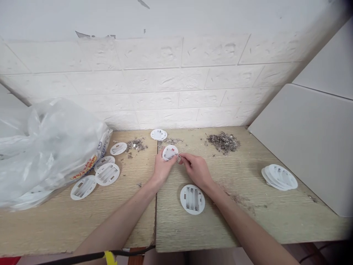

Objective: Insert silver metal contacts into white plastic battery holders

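White round disc (170, 152) sits at frame centre, held up off the desk (248, 206), tilted with its face toward the camera; too round and small to call a long axis. Left hand (161, 168) is curled round its lower edge. Right hand (196, 169) is pinched shut on a small metal clip (179, 159), which touches the disc's right rim.

Counts, head view:
- One battery tray disc (192, 199) lies flat just below the hands, with three slots running top to bottom of frame.
- Four loose discs (107, 173) at left centre, beside a plastic bag (49, 147).
- One small stack (158, 134) at upper centre and one larger stack (279, 177) at right; number in each unclear.
- Two main heaps of metal clips: the bigger (223, 141) at upper right of centre, the smaller (136, 144) at upper left of centre.
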A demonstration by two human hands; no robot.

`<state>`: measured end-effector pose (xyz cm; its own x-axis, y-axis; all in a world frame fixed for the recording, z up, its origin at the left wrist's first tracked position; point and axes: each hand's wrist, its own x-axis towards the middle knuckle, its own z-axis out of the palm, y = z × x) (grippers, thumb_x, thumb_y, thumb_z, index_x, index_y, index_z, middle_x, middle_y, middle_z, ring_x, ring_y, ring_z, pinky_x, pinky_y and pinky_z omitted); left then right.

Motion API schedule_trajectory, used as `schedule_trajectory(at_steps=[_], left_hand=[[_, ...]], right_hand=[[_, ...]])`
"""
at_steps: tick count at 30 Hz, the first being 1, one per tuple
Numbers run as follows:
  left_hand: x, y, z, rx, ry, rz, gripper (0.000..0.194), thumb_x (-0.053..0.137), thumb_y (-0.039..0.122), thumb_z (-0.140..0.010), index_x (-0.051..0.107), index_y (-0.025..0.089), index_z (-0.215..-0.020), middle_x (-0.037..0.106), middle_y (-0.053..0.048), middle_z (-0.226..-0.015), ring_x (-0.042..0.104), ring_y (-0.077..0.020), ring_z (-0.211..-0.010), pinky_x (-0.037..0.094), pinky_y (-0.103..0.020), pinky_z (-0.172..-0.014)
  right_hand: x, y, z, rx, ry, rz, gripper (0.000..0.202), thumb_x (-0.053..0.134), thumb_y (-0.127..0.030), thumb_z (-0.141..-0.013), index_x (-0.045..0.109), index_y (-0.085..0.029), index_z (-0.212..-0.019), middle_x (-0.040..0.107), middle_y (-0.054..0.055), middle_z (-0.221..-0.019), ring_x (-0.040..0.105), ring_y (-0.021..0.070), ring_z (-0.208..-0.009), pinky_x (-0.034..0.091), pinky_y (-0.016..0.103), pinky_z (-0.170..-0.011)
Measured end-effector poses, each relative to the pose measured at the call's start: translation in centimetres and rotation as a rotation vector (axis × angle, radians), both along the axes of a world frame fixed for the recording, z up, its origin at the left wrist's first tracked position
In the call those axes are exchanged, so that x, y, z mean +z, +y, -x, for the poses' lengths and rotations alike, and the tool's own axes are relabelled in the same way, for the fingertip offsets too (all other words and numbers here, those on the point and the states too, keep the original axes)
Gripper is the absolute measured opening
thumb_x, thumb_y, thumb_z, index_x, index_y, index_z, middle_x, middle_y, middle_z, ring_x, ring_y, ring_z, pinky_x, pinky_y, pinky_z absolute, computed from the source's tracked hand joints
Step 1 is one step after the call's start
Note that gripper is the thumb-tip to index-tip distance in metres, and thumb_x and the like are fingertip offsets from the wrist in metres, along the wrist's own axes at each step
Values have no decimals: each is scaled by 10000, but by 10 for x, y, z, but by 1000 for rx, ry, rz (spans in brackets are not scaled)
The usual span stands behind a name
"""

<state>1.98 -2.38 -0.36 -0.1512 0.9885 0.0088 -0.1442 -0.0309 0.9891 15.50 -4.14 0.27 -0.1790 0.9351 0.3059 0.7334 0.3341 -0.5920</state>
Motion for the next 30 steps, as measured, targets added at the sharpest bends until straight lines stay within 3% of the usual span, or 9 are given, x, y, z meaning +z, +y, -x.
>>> schedule_trajectory(at_steps=[7, 13, 22, 30], left_hand=[[3, -3, -1, 15, 54, -7, 278, 702, 188, -596, 611, 143, -855, 657, -29, -799, 578, -141, -710, 457, -260, -681], [4, -5, -1, 0, 81, -14, 258, 691, 201, -618, 601, 142, -853, 646, -27, -794, 571, -137, -703, 453, -254, -675], [5, -5, -2, 3, 75, -20, 269, 685, 204, -621, 597, 144, -868, 645, -34, -813, 574, -141, -718, 453, -260, -696], [1, -8, -2, -36, 255, -132, 158, 629, 179, -655, 566, 186, -800, 585, -1, -710, 507, -133, -627, 395, -239, -586]], right_hand=[[5, -1, 0, 27, 12, 28, 265, 426, -200, -905, 677, -213, -988, 710, 19, -828, 638, 154, -745, 436, 248, -718], [4, 0, -2, 45, 15, 35, 279, 408, -200, -906, 676, -196, -827, 693, 17, -766, 611, 147, -678, 414, 242, -680], [3, 1, -2, 38, -1, 38, 275, 408, -207, -907, 681, -206, -878, 698, 18, -784, 620, 148, -696, 410, 241, -673], [5, -1, -2, 24, -112, 30, 265, 417, -202, -904, 680, -200, -869, 705, 42, -797, 631, 160, -719, 392, 240, -657]])
